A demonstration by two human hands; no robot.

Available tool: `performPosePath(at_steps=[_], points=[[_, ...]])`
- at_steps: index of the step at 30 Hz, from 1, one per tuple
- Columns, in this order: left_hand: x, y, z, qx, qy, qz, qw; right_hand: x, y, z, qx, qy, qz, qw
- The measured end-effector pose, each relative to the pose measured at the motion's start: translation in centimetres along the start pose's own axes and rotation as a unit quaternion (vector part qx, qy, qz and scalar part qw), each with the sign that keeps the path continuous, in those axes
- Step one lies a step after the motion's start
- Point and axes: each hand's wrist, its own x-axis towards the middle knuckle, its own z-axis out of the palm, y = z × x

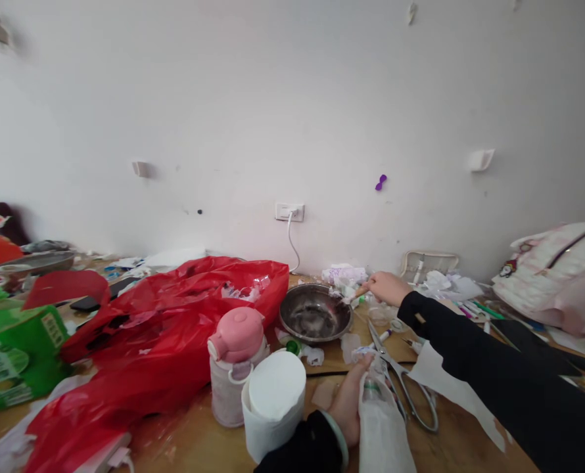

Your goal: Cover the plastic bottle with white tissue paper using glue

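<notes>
My left hand (pixel 348 402) is closed around the neck end of a plastic bottle wrapped in white paper (pixel 385 427), low in the view. My right hand (pixel 388 288) reaches forward, its fingers pinching the handle of a small brush (pixel 359 293). The brush's tip is at the right rim of a dark metal bowl (pixel 315 316), which has a little cloudy liquid in it. Large metal scissors (pixel 401 378) lie open beside the bottle. Left of my left hand stands a white paper roll (pixel 275 401).
A pink-lidded bottle (pixel 236 364) and a spread red plastic bag (pixel 174 335) fill the left side. Farther left is a cut green bottle (pixel 19 355). On the right are pens (pixel 488 310), crumpled paper (pixel 447 284) and a white backpack (pixel 559 263). A plugged-in white cable (pixel 291 243) hangs behind.
</notes>
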Motion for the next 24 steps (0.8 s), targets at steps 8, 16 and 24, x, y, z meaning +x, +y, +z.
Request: performPosePath(at_steps=[8, 16, 24], points=[[-0.1, 0.0, 0.1, 0.003, 0.000, 0.002, 1.000, 1.1, -0.3, 0.8, -0.002, 0.019, -0.010, 1.000], [-0.7, 0.2, 0.4, 0.012, 0.005, -0.013, 1.000, 2.2, -1.1, 1.0, 0.007, 0.037, -0.026, 0.999], [-1.0, 0.3, 0.6, 0.002, 0.005, -0.011, 1.000, 2.9, -0.4, 1.3, 0.031, 0.020, -0.051, 0.998]])
